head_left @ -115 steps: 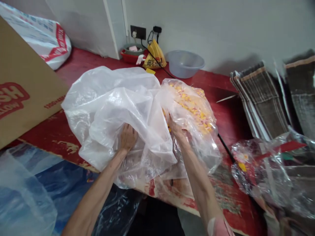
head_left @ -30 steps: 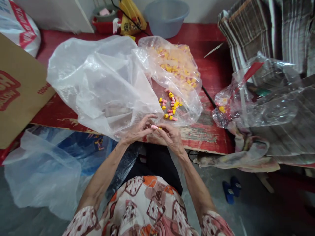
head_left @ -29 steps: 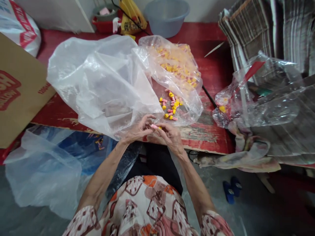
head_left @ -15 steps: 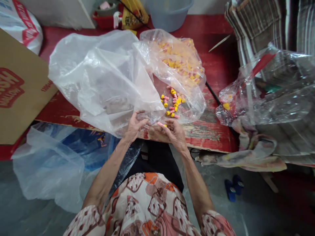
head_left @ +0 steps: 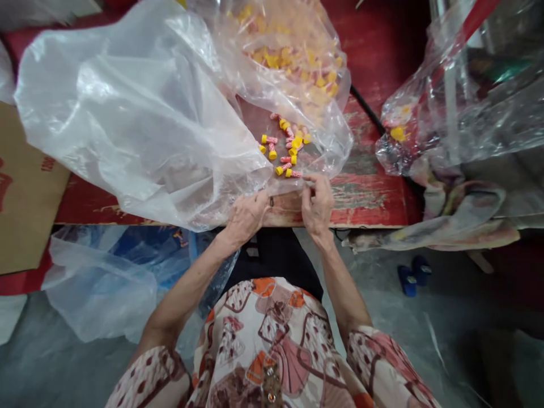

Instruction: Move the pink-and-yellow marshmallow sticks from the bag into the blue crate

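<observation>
Several small pink-patterned tubes with yellow caps (head_left: 293,139) lie loose at the mouth of a clear plastic bag (head_left: 335,122). My right hand (head_left: 318,205) is beside them, its index fingertip at the pink end of the nearest tube (head_left: 294,173). Thumb and index finger stand apart there. Back up, my left hand (head_left: 247,216) rests at the table's front edge by the lower corner of a large whitish plastic bag (head_left: 140,124). Its fingers are closed together; whatever they hold is hidden.
More capped tubes (head_left: 276,59) fill the clear bag's far part. The red table (head_left: 369,195) has worn paint. A cardboard box (head_left: 29,198) stands left, another clear bag (head_left: 480,113) lies right. Below the table are a blue-lined bag (head_left: 127,255) and blue slippers (head_left: 414,275).
The view has tilted down and closer. My left hand has turned over, back up, and closed. My right hand has moved away from it to the loose tubes; the tube between them is out of sight.
</observation>
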`<state>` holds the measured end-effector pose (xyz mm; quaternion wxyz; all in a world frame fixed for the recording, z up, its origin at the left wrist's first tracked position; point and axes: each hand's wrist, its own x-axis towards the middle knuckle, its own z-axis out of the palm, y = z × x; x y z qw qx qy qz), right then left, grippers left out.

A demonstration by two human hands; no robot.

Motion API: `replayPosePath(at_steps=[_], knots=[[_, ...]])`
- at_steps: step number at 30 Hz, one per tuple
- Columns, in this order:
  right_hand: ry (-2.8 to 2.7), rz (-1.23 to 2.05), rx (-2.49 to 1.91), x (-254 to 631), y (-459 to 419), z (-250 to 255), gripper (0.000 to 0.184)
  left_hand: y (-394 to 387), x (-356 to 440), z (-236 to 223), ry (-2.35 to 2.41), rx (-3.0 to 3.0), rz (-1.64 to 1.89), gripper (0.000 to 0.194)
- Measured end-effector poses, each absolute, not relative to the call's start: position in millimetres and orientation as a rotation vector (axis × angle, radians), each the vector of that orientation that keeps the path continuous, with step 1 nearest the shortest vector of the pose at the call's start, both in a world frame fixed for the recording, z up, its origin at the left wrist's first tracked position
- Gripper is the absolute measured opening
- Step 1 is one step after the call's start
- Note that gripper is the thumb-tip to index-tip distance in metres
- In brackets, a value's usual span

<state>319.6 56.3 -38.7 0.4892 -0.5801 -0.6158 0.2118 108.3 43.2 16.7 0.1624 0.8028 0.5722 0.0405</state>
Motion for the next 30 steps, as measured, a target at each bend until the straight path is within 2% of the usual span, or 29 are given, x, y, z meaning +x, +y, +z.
replayPosePath(at_steps=[3,6,12,14,19,23,28,30], knots=[[-1.522,0.456,-1.424,325,73,-43,0.032,50,113,21,1.609,2.295,0.029,0.01],[-1.674,0.511,-1.441,314,86,-42,0.041,61,98,18,1.55,2.069,0.212,0.013],[-1.741,0.573,-1.645,304,95,-43,0.044,63,66,18,1.343,1.465,0.618,0.048],[-1.724,0.556,-1.698,307,95,-45,0.042,55,71,17,1.418,1.518,0.703,0.043],[-1.612,0.434,-1.759,312,93,-44,0.03,42,103,1,1.631,1.952,0.614,0.007],[-1.375,0.407,-1.631,305,86,-32,0.031,53,109,-7,1.573,2.162,0.471,0.004],[-1.203,0.714,-1.461,268,67,-19,0.044,47,106,-15,1.459,2.03,0.791,0.009],[-1.222,0.782,-1.441,252,64,-22,0.047,38,107,-20,1.422,1.906,0.872,0.003]])
